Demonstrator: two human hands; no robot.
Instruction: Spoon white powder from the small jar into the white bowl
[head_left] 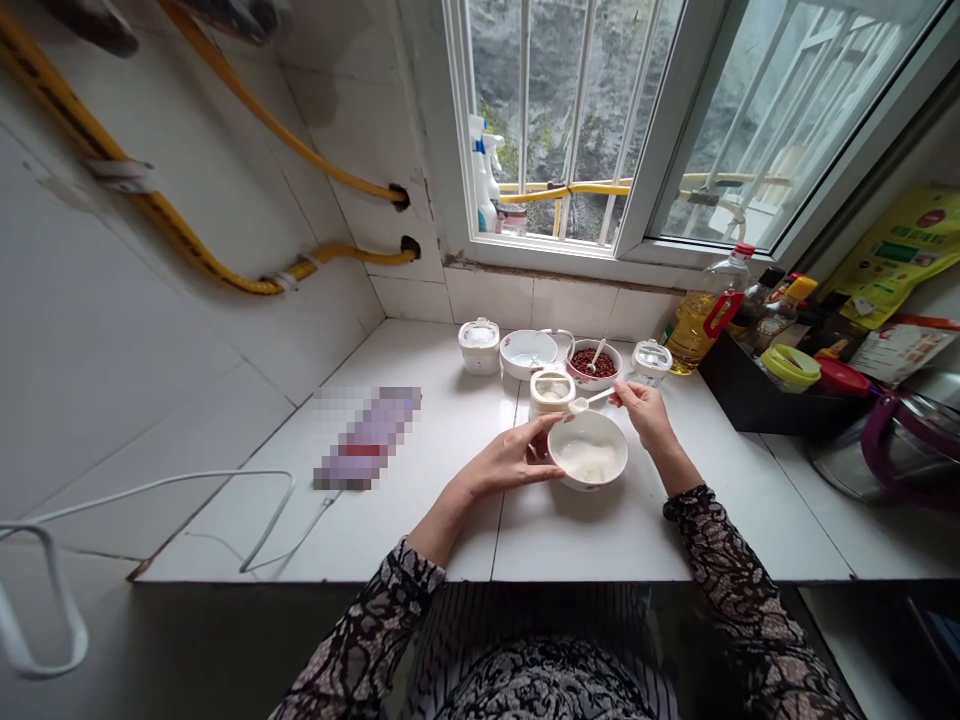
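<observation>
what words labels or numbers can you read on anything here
Nothing can be read for certain.
Yellow-green packet: printed lettering, too small and blurred to read.
White printed packet: too small to read.
Purple-and-white item on the counter: pixelated, unreadable.

My sleeves (720, 535): black lace pattern on cream. White bowl (587, 450) under my hands, w/ white contents; white spoon (589, 400) in my fingers (637, 400). Small bowl (593, 365): white & pink, dark red beans. Counter (450, 530): white tile, grey lines. Gas pipes (187, 240): bright yellow. Oil bottle (697, 325): golden, red handle.
</observation>
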